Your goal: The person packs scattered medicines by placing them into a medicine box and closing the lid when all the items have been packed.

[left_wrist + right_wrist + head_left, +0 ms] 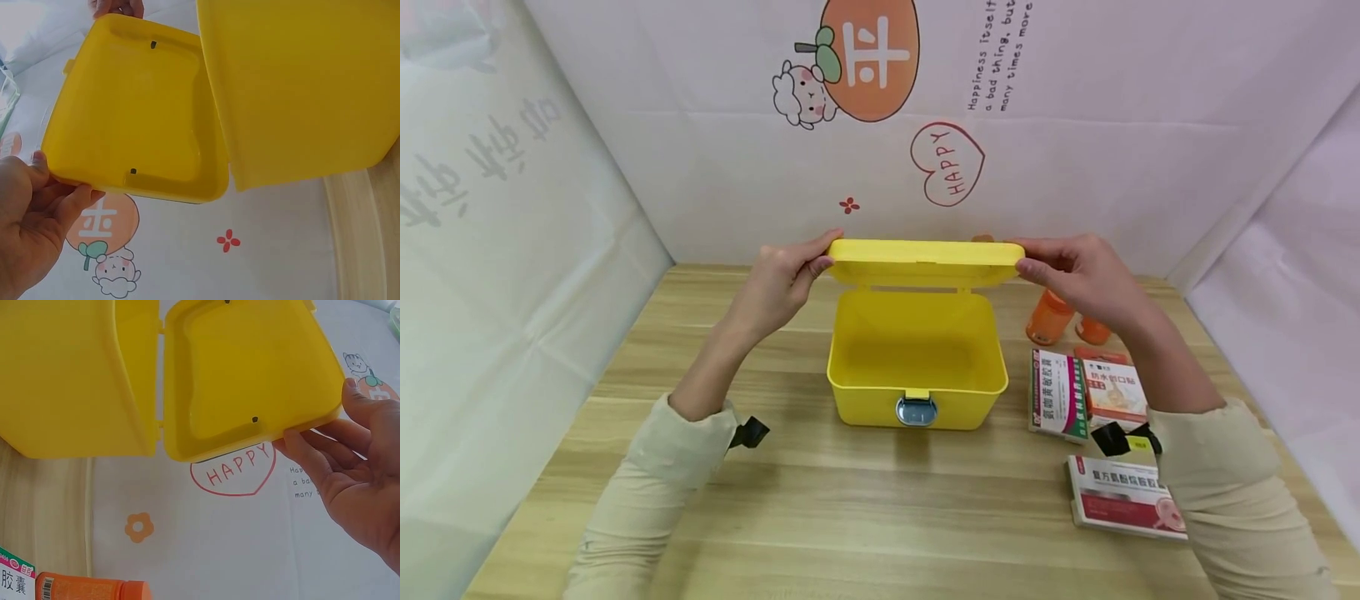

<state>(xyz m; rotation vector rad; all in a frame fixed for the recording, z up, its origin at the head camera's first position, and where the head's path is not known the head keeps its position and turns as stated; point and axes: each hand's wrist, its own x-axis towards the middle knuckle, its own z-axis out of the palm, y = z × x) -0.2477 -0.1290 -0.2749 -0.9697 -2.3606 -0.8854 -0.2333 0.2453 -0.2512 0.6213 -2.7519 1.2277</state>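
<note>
A yellow plastic box (917, 408) stands on the wooden table, its inside bare and a grey latch (917, 410) on its front. Its hinged lid (925, 252) is raised at the back. My left hand (778, 283) pinches the lid's left front corner between thumb and fingers. At the opposite corner, my right hand (1078, 275) grips the lid in the same way. In the left wrist view the lid's underside (137, 106) faces the camera, the left hand (44, 219) at its corner. The right wrist view shows the right hand (356, 450) with its thumb on the lid's edge.
Right of the box stand two orange bottles (1049, 318), partly behind my right arm. Nearer lie a green-and-white medicine box (1058, 396), an orange-and-white packet (1114, 392) and a red-and-white medicine box (1123, 496). A printed white cloth wall (737, 167) rises behind the table (850, 517).
</note>
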